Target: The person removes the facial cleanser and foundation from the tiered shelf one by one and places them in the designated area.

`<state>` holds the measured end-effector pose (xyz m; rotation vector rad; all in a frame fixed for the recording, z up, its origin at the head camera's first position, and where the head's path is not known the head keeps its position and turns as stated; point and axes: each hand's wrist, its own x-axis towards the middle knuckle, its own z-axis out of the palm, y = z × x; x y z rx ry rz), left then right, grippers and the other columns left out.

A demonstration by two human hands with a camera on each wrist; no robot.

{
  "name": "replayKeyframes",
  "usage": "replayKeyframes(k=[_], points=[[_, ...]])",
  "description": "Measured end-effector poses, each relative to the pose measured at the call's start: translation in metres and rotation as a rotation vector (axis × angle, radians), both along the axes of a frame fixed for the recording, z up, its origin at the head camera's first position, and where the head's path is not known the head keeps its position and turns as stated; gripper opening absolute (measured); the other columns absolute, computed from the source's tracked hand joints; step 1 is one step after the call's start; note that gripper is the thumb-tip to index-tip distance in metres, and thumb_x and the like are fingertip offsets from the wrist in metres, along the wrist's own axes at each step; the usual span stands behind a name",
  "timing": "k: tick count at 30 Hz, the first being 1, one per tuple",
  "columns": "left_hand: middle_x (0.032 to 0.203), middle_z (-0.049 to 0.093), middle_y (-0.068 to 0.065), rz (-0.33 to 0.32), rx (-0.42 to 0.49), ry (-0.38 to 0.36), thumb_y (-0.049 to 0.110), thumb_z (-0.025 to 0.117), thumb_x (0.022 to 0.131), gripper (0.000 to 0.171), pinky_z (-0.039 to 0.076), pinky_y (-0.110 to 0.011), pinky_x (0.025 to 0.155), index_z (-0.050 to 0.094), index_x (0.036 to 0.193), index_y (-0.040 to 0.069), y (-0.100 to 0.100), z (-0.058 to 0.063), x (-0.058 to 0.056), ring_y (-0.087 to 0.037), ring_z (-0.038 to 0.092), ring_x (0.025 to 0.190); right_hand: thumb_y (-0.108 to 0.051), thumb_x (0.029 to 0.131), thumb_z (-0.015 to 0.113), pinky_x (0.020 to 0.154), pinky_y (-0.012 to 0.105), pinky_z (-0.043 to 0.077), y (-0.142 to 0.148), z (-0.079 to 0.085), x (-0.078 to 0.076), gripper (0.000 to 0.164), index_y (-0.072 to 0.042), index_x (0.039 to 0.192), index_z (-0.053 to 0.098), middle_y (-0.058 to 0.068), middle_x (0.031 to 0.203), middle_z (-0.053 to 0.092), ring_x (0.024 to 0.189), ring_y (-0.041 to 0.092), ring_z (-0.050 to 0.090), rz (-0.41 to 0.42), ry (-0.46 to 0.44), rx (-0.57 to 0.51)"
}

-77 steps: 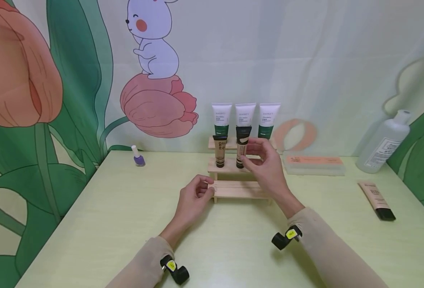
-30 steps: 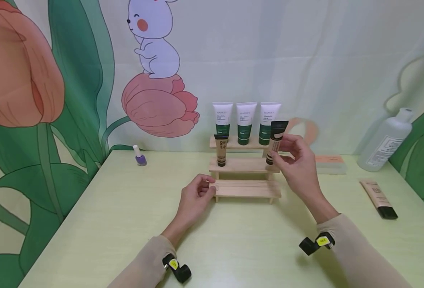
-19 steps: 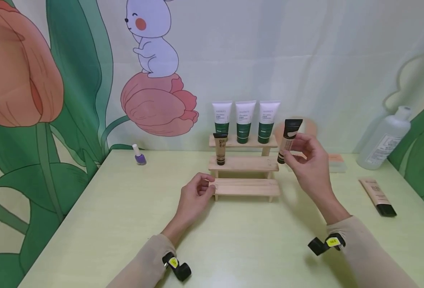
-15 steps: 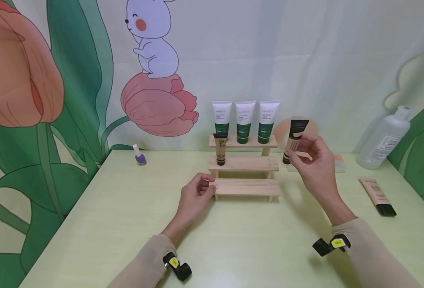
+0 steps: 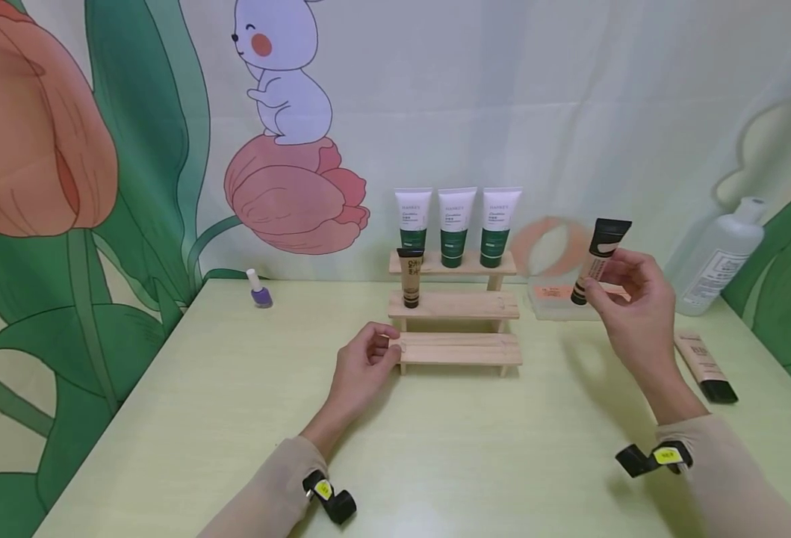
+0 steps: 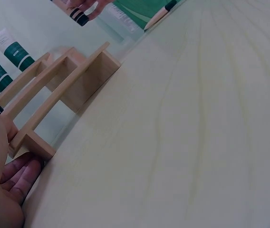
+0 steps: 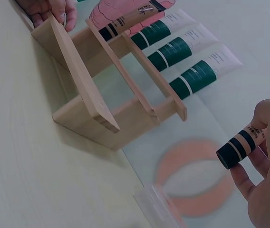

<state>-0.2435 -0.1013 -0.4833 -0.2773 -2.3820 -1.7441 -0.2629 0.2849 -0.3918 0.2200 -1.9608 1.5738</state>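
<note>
Near the back edge of the counter (image 5: 462, 441), the right hand (image 5: 640, 317) pinches a beige cosmetic tube (image 5: 594, 267), best held cap-down, while the left hand (image 5: 363, 366) grips the three-tier stand (image 5: 458, 350).

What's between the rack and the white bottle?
In the head view, the box lies on the table between the rack and the white bottle; the right hand holds a tube partly hiding it.
</note>
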Motion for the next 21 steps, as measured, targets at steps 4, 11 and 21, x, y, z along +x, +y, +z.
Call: replayKeyframes(k=[4, 11, 21], points=[[0.107, 0.076, -0.007, -0.001, 0.001, 0.005, 0.011, 0.072, 0.105, 0.017, 0.060, -0.023, 0.084, 0.073, 0.122, 0.013, 0.000, 0.001, 0.001, -0.017, 0.072, 0.095, 0.007, 0.096, 0.079, 0.081, 0.012, 0.057, 0.012, -0.002, 0.001, 0.050, -0.007, 0.143, 0.067, -0.004, 0.117, 0.067, 0.105, 0.010, 0.070, -0.056, -0.027, 0.023], [0.107, 0.076, -0.007, -0.012, 0.003, 0.007, 0.010, 0.072, 0.105, 0.018, 0.059, -0.023, 0.083, 0.073, 0.123, 0.014, 0.000, 0.001, 0.001, -0.017, 0.071, 0.095, 0.006, 0.096, 0.079, 0.082, 0.009, 0.055, 0.033, -0.003, 0.009, 0.051, -0.009, 0.143, 0.067, -0.008, 0.119, 0.067, 0.107, 0.006, 0.069, -0.140, -0.080, 0.046], [0.106, 0.076, -0.006, 0.002, -0.006, 0.005, 0.011, 0.072, 0.106, 0.017, 0.059, -0.023, 0.083, 0.073, 0.122, 0.013, 0.000, 0.001, 0.001, -0.017, 0.071, 0.094, -0.002, 0.099, 0.081, 0.083, 0.007, 0.053, 0.054, -0.009, 0.018, 0.053, -0.009, 0.148, 0.064, -0.013, 0.120, 0.065, 0.108, 0.004, 0.066, -0.226, -0.138, 0.091]])
